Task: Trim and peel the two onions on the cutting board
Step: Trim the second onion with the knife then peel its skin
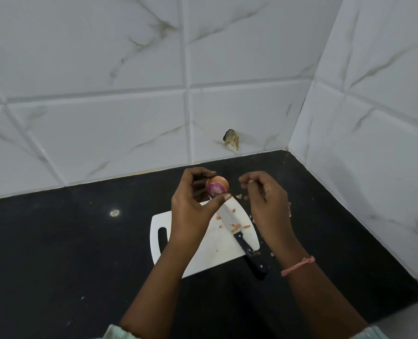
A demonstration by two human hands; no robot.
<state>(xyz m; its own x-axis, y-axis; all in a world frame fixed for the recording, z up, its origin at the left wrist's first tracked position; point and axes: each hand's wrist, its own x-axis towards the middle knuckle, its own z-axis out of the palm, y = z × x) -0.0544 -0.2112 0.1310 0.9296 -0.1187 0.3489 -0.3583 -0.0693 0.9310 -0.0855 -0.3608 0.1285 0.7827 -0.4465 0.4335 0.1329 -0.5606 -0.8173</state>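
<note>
My left hand holds a small onion above the far edge of the white cutting board, thumb below it and fingers curled over the top. Its cut end shows purple and white; the rest still wears orange-brown skin. My right hand hovers just right of the onion, its fingertips pinching a small pale scrap of peel. A black-handled knife lies diagonally on the board, its handle hanging over the right edge. No second onion is in view.
Bits of orange peel lie on the blade and board, and more scraps sit on the black countertop by my right hand. White marble-look tiled walls meet in a corner at back right. A chipped spot marks the wall.
</note>
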